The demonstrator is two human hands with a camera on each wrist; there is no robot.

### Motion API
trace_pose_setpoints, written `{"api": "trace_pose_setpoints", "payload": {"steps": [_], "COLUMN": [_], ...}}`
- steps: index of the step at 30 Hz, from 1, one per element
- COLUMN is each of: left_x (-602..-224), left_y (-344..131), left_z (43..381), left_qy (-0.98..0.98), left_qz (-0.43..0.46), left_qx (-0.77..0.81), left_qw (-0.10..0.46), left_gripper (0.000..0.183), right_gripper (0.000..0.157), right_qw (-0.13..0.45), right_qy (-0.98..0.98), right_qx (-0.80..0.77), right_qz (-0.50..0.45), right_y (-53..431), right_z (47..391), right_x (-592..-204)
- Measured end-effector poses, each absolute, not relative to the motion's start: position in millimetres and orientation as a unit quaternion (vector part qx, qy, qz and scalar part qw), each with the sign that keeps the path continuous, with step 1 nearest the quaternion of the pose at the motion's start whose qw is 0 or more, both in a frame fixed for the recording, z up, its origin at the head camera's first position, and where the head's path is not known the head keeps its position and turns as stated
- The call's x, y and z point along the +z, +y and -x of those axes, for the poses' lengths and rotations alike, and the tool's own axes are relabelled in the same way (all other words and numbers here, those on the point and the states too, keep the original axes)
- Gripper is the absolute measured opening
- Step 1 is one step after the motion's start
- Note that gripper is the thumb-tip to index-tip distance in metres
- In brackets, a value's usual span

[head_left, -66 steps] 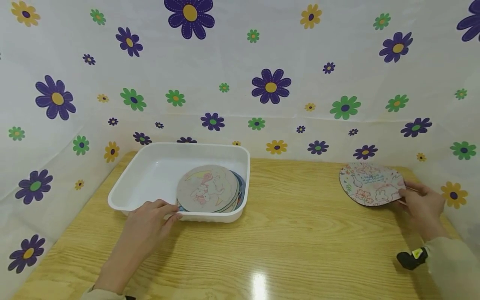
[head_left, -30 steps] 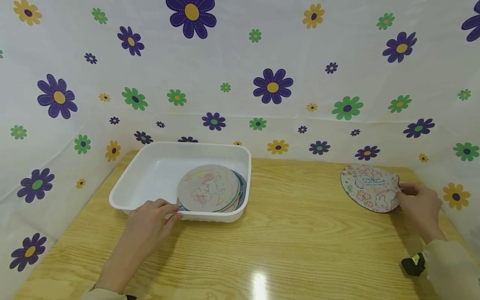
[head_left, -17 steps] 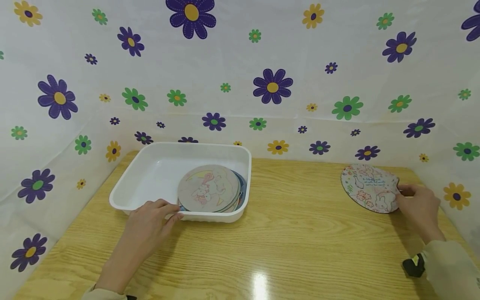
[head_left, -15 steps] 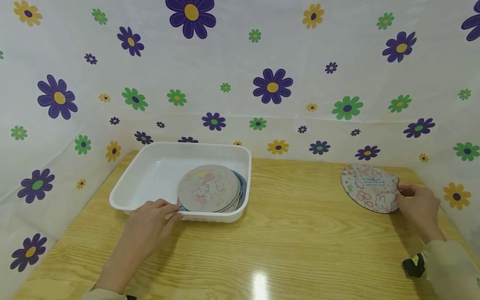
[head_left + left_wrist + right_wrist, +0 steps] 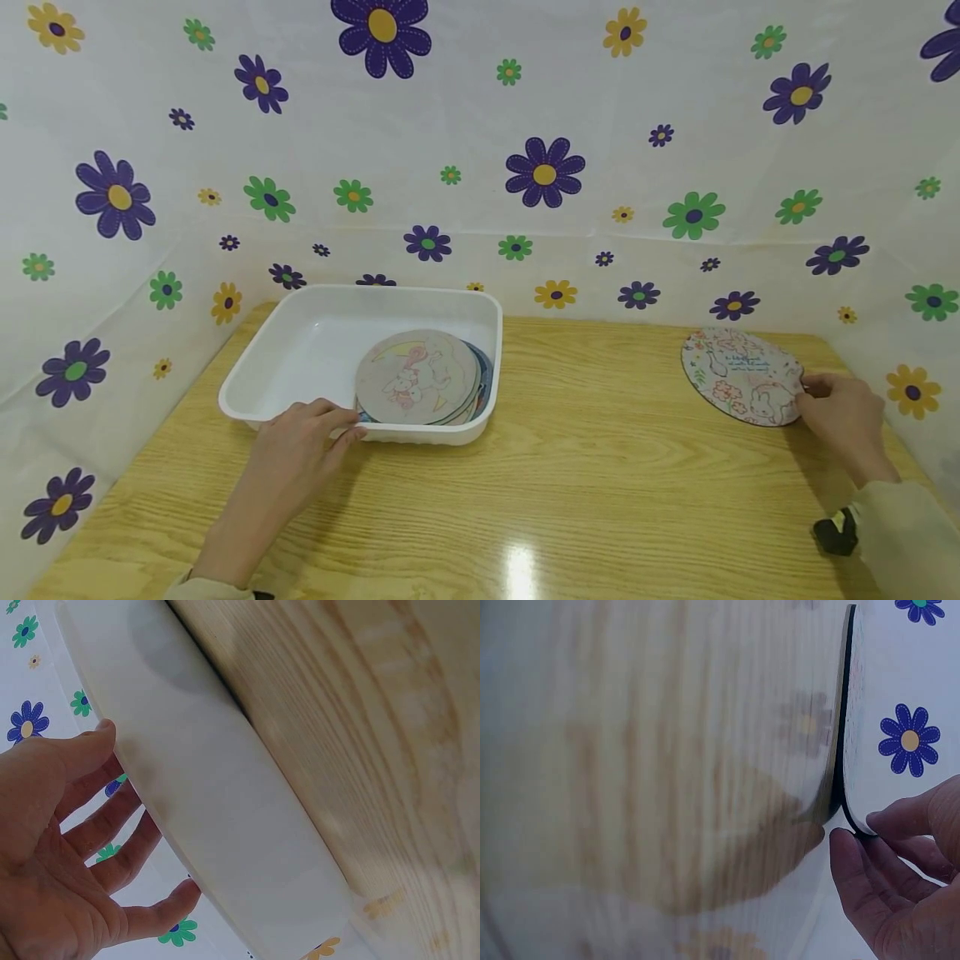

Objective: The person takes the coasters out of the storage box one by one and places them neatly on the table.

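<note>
My right hand point(image 5: 843, 417) pinches the right edge of a round mouse pad point(image 5: 738, 375) printed with rabbits and flowers. In the right wrist view, thumb and fingers hold the pad's point(image 5: 850, 712) edge, which curls up and shows its black underside. The rest of the pad lies on the table at the far right. My left hand point(image 5: 300, 442) grips the front rim of a white plastic tub point(image 5: 300, 350), thumb on the outside and fingers over the rim. Inside the tub's right half lies a stack of round pads point(image 5: 416, 379), a pale rabbit print on top.
The wooden table point(image 5: 600, 467) reaches back to a white cloth point(image 5: 450, 108) printed with flowers, which hangs behind and at both sides. The tub stands at the back left, near the cloth. A bright light reflection lies on the table's front middle.
The right hand has lowered the mouse pad onto the table, shifting it slightly toward me. Its gripped edge, sharply bent up a moment ago, lies flatter now. Left hand and tub stay still.
</note>
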State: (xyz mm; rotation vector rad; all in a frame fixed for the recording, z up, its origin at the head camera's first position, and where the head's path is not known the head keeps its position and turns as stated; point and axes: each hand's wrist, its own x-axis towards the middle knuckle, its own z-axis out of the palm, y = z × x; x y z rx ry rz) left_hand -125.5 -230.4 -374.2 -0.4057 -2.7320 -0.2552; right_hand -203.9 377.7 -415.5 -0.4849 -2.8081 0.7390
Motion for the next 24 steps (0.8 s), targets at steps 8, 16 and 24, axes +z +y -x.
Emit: {"api": "trace_pose_setpoints", "payload": {"steps": [8, 16, 24], "left_x": [-374.7, -376.5, -375.5], "left_y": [-230.4, -230.3, -230.3], "left_z": [125.8, 124.7, 125.3], "left_qy": [-0.969, -0.968, -0.968], "left_qz": [0.14, 0.143, 0.14], "left_qx": [-0.092, -0.092, -0.096], "left_qw": [0.18, 0.186, 0.183], "left_gripper": [0.024, 0.023, 0.023], "right_gripper": [0.042, 0.048, 0.05], "right_qw": [0.095, 0.045, -0.004], "right_qy": [-0.953, -0.953, -0.961], "right_qx": [0.239, 0.242, 0.221], "right_qz": [0.159, 0.176, 0.166], "right_y": [380.3, 382.9, 389.2], "right_z": [202.1, 200.7, 198.9], "right_x": [-415.9, -413.7, -413.6]}}
